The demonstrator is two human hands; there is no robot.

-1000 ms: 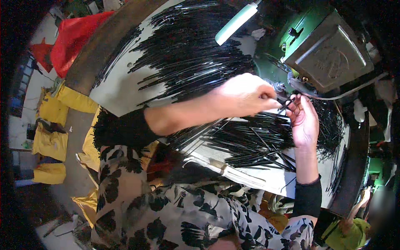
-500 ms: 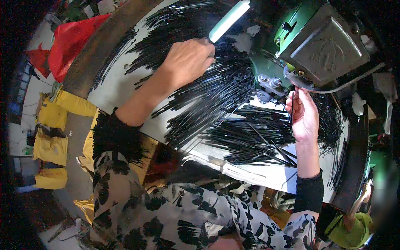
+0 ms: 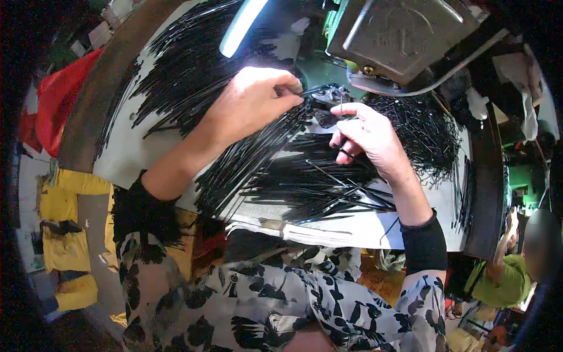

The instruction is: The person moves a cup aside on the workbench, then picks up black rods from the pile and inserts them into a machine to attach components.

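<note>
My left hand [image 3: 249, 105] is closed in a pinch on the end of a thin black rod [image 3: 315, 90], which points at the small metal fixture [image 3: 335, 94] of a green machine. Just right of that fixture, my right hand [image 3: 372, 138] has its fingers curled, with a thin dark rod [image 3: 342, 105] upright at the index fingertip. Part of that rod is hidden by the fingers. Beneath both hands lie heaps of thin black rods [image 3: 246, 161] on a pale worktop [image 3: 146, 151].
A lit tube lamp [image 3: 241, 26] hangs above the rods. The machine's grey metal housing [image 3: 404, 35] stands at the far right, with a tangled black pile [image 3: 425, 129] below it. A dark rim [image 3: 88, 111] borders the worktop. Another person in green [image 3: 501, 278] is at the right.
The whole view has shifted. My left hand has come from over the rods to the fixture, fingers pinched. My right hand has turned and curled its fingers near the fixture's right side.
</note>
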